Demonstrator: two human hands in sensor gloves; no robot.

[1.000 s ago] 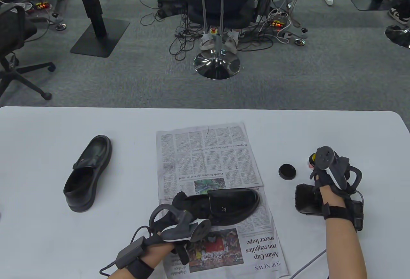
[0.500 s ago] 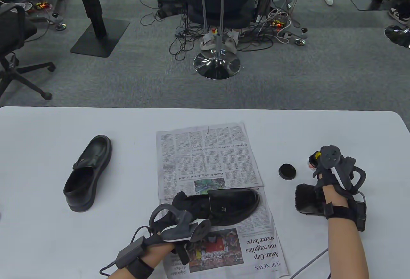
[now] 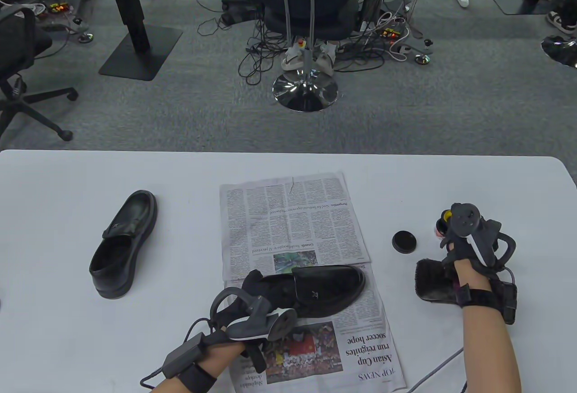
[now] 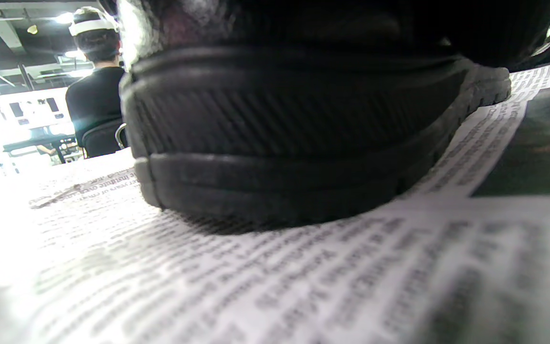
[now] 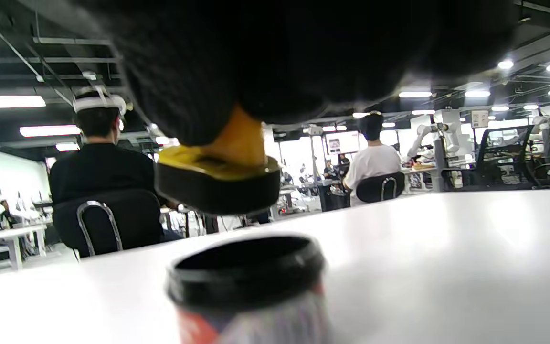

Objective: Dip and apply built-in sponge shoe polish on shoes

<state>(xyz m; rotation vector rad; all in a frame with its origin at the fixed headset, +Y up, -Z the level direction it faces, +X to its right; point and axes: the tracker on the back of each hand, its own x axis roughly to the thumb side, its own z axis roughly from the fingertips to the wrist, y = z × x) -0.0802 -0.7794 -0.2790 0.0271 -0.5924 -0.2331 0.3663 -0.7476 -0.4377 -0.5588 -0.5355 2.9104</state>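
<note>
Lid beside newspaper; spare shoe left; brush, probably.

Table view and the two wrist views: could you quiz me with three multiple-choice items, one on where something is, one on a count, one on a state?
1. Where does the shoe near the left hand sit?
A. on the newspaper
B. on the floor
C. on the brush

2. How many shoes are on the table?
A. one
B. two
C. four

3. What state is the polish jar in?
A. capped
B. tipped over
C. open, sponge held above it

Answers:
1 A: the shoe by the left hand rests on the newspaper.
2 B: that one plus a second shoe on the bare table.
3 C: the right wrist view shows the jar with an open mouth and the sponge hanging over it from the right hand; the lid lies apart.
</note>
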